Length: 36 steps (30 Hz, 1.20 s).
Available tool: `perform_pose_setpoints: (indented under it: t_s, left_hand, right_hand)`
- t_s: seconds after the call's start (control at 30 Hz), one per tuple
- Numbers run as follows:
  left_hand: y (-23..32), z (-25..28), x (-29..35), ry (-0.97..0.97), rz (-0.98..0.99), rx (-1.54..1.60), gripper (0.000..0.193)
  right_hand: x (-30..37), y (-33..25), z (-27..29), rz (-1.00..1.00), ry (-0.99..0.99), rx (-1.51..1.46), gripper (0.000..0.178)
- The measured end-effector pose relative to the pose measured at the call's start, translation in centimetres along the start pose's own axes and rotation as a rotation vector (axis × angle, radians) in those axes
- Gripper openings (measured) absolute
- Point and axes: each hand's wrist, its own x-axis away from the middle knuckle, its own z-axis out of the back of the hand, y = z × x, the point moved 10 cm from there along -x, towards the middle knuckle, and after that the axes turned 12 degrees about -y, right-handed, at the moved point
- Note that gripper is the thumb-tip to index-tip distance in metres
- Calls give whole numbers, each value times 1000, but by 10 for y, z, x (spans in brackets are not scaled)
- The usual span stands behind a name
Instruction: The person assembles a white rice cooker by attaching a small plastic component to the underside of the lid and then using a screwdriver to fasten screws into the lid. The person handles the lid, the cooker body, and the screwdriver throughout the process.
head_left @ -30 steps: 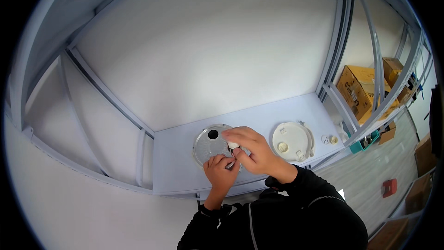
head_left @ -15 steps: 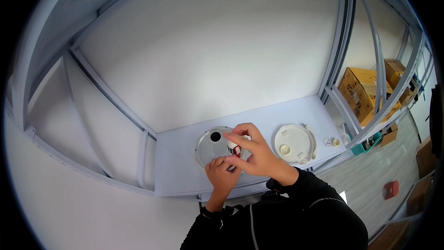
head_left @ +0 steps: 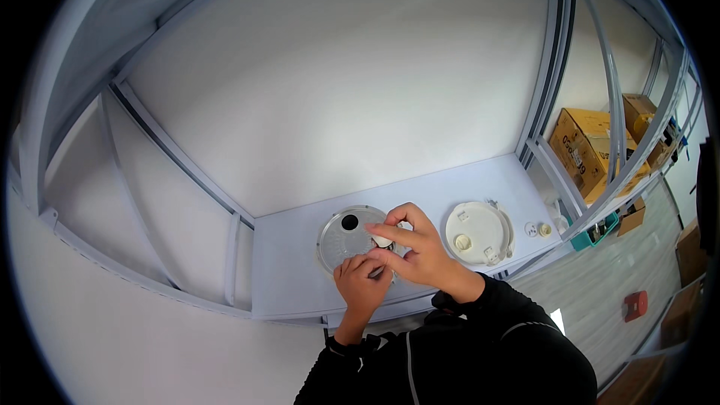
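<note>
My right hand point(head_left: 418, 249) has its thumb and fingers closed round a small white cylindrical piece point(head_left: 382, 241) with a dark lower edge. Just below and left of it, my left hand point(head_left: 361, 282) is closed, fingers curled; a dark grey bit shows by its thumb, but what it grips is hidden. Both hands are over the near right part of a round, shallow, greyish see-through dish point(head_left: 328, 240). A black round spot point(head_left: 349, 222) lies in that dish, near its far side.
On the table point(head_left: 289, 281), a white round tray point(head_left: 480, 236) to the right holds several small white fittings. Beyond it are two small round pieces point(head_left: 538, 230). Cardboard boxes point(head_left: 589, 146) and a teal bin point(head_left: 596, 234) stand farther right. A red stool point(head_left: 635, 306) is on the floor.
The white piece has turned in my right fingers: its red and black marking showed before, and now mostly plain white shows. My left hand has hardly moved.
</note>
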Motion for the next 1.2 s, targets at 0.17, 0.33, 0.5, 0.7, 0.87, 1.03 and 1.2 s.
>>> perform_pose_setpoints:
  t_s: [0.17, 0.33, 0.5, 0.7, 0.87, 1.03, 1.2]
  left_hand:
    - [-5, -2, 3, -4, -7, 10, 14]
    - [-8, -5, 4, -34, 24, -14, 14]
    - [-2, -1, 2, -12, 32, 1, 15]
    - [-3, -2, 4, 0, 25, -31, 15]
    - [7, 2, -5, -59, 37, -65, 14]
    - [17, 3, -16, -165, -31, -91, 14]
    - [10, -13, -24, -324, -84, -60, 12]
  right_hand:
    - [2, 11, -2, -49, 2, -207, 46]
    - [-2, -3, -1, -5, -21, 19, 48]
    - [-2, 3, -4, -19, -32, -98, 53]
    - [-6, -11, -4, 71, -41, -39, 49]
    - [-1, 2, -4, -11, -44, -54, 49]
    - [-10, -7, -1, 20, -40, -120, 54]
    - [-10, -2, -5, 10, -98, -34, 56]
